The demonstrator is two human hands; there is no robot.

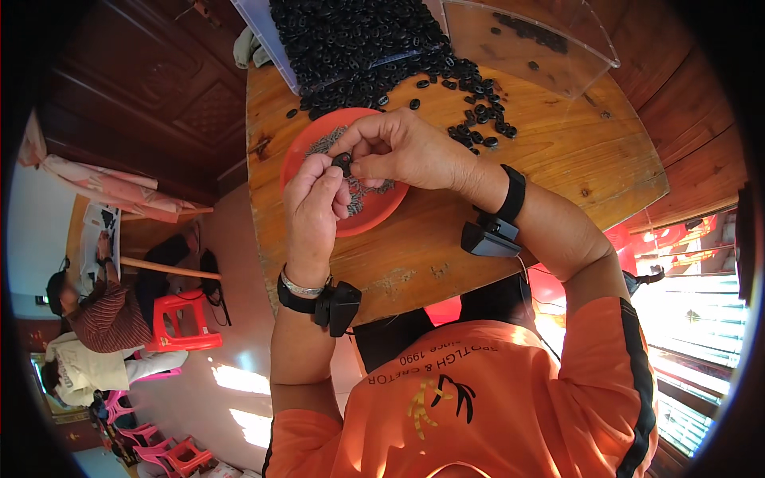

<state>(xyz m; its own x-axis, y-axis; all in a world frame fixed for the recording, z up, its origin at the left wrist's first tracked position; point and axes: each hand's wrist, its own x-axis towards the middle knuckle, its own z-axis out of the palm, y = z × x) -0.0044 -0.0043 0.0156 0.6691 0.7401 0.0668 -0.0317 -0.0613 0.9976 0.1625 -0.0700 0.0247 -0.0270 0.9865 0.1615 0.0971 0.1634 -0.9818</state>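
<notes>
A small black oval plastic piece is pinched between the fingertips of both hands. My left hand grips it from the left with thumb and fingers. From the right, my right hand closes thumb and forefinger against it; whether those fingertips also hold a tiny part cannot be seen. Both hands are above an orange-red round dish on the wooden table. In the dish lie many small grey metal pieces, which look like screws or pins, partly hidden by my hands.
Behind the dish, a clear plastic bin spills a heap of black oval pieces onto the table. Loose pieces lie at its right, near a transparent lid. Two people sit at far left near a red stool.
</notes>
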